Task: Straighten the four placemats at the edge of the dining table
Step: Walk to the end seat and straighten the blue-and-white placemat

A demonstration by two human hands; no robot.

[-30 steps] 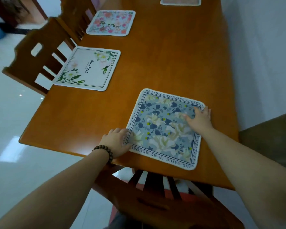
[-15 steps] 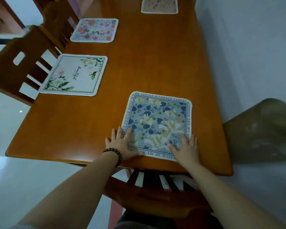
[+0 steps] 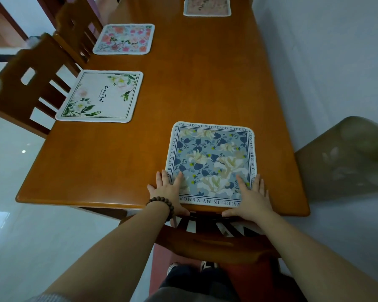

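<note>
While both palms press flat on its near corners, the blue floral placemat (image 3: 212,162) lies low in the centre of the frame, its lettered near border running along the near edge of the dining table (image 3: 196,88) and looking parallel to it. The left hand (image 3: 169,192) covers the mat's lower-left corner with fingers spread and extended, nothing gripped, thumb down at the table's lip; a beaded bracelet (image 3: 164,204) circles that wrist. The right hand (image 3: 252,198) mirrors it on the lower-right corner, likewise open and flat, some fingers on the cloth and the outer ones on bare wood beside the mat.

Left of centre, the white placemat (image 3: 100,97) (the one with green leaves and script lettering) sits at the table's left edge, its left border close to the rim. Farther up, the pink floral placemat (image 3: 124,39) lies near the same left edge, and a pale pink placemat (image 3: 206,6) is cut off by the top of the frame.

Between the mats a broad stretch of bare wood runs up the middle and right of the tabletop. Two wooden chairs (image 3: 37,81) stand at the left side, a third chair back (image 3: 214,238) just below the hands, and a blurred olive object (image 3: 345,158) stands at the right.
</note>
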